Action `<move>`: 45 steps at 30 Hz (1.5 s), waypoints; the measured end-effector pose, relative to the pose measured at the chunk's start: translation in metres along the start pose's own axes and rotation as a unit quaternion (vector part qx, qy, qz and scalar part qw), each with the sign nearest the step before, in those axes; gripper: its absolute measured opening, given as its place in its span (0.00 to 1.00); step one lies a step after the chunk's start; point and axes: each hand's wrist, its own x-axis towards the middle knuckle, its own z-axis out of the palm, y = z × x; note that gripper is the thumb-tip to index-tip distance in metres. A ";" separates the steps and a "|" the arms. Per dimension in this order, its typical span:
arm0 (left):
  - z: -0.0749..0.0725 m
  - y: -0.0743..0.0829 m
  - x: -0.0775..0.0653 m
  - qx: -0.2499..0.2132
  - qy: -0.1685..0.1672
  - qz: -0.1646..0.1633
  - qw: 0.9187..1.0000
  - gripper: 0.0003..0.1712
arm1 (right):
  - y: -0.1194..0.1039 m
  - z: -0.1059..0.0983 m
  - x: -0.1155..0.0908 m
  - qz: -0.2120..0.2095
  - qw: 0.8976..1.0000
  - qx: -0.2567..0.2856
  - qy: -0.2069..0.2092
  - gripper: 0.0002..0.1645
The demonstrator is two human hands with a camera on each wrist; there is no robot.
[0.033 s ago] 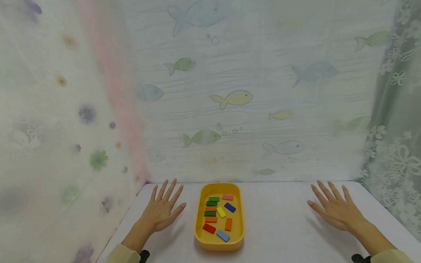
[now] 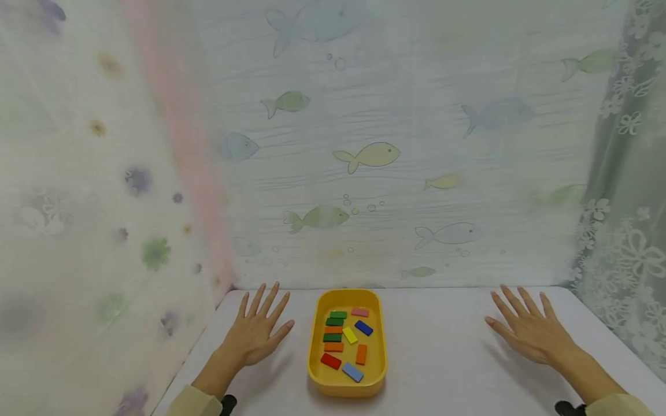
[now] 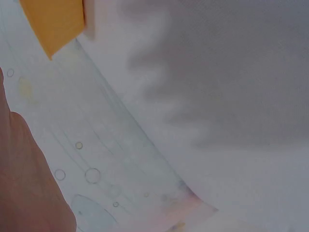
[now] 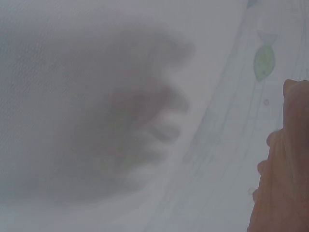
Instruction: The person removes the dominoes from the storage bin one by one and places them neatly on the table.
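Note:
A yellow tray (image 2: 347, 390) stands on the white table between my two hands. Several small coloured blocks lie in it: a stack-like column of green and orange ones along its left side, with a pink block (image 2: 360, 312), a dark blue block (image 2: 363, 328), a yellow block (image 2: 350, 335), a red block (image 2: 330, 361) and a light blue block (image 2: 352, 372) around it. My left hand (image 2: 256, 335) is spread palm down to the left of the tray, holding nothing. Farther off on the right, my right hand (image 2: 536, 335) is likewise spread, its fingers straight and free of any object.
The white tabletop (image 2: 437, 346) meets a fish-patterned curtain (image 2: 374, 219) along its far edge. Flowered fabric (image 2: 104, 231) hangs at the left, and lace-like fabric (image 2: 629, 254) at the right. In both wrist views, hand shadows fall on the table.

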 end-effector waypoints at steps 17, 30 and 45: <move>0.003 0.006 -0.007 -0.042 0.028 0.029 0.998 0.41 | -0.046 -0.019 0.015 -0.065 0.995 0.067 0.031 0.45; -0.012 0.010 -0.008 -0.105 0.037 0.043 0.993 0.45 | -0.092 -0.025 0.038 -0.136 0.982 0.131 0.003 0.44; -0.010 0.032 -0.016 -0.153 0.018 0.044 0.987 0.50 | -0.137 -0.011 0.055 -0.152 0.967 0.199 -0.047 0.41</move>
